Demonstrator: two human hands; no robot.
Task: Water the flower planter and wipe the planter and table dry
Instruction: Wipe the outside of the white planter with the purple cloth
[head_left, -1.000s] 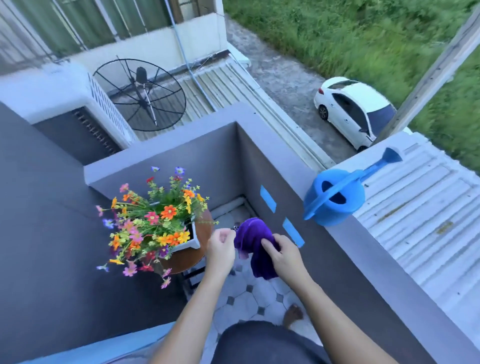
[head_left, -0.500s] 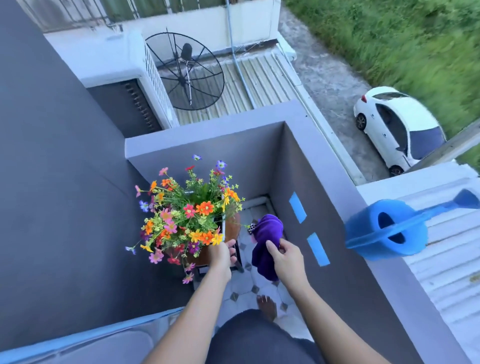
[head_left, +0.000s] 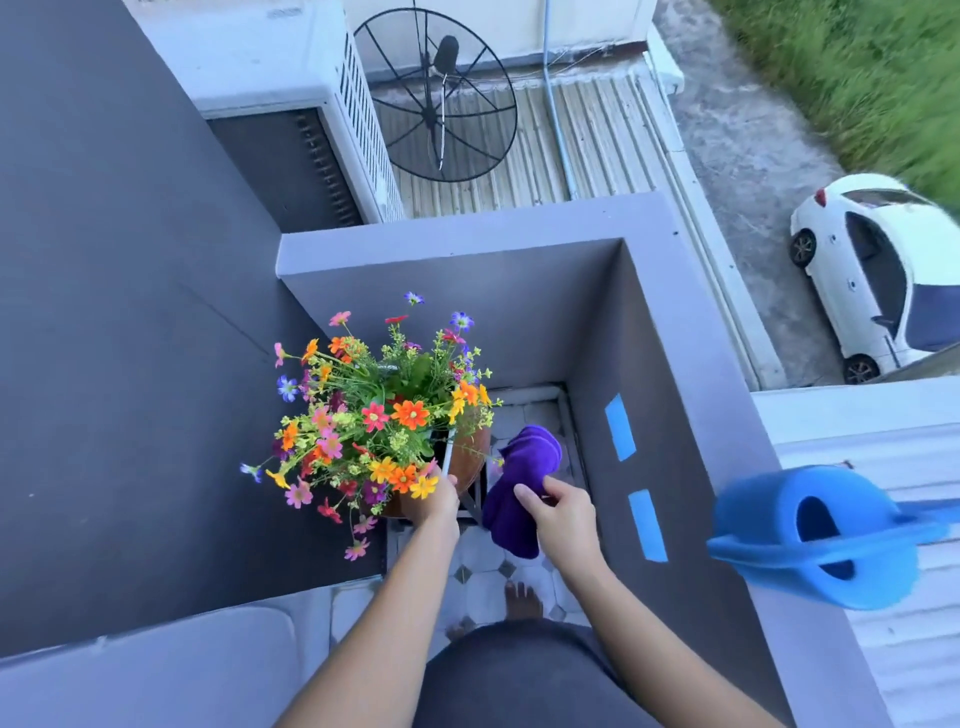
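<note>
A flower planter (head_left: 384, 415) full of orange, pink, yellow and blue flowers stands on a small round brown table (head_left: 470, 457) in the balcony corner. My left hand (head_left: 434, 501) grips the planter's near white rim, partly under the blooms. My right hand (head_left: 558, 512) holds a folded purple cloth (head_left: 519, 483) just right of the table, above the tiled floor. A blue watering can (head_left: 810, 535) sits on top of the balcony wall at the right, apart from both hands.
Grey balcony walls (head_left: 649, 374) close in the corner; two blue tape strips (head_left: 621, 426) mark the right wall. Patterned floor tiles (head_left: 488, 577) and my bare foot show below. Beyond the wall are a satellite dish, metal roofs and a white car.
My left hand moved from the cloth to the planter's rim. The cloth stays in my right hand. My view swung left and downward, so the watering can shifted right in the frame.
</note>
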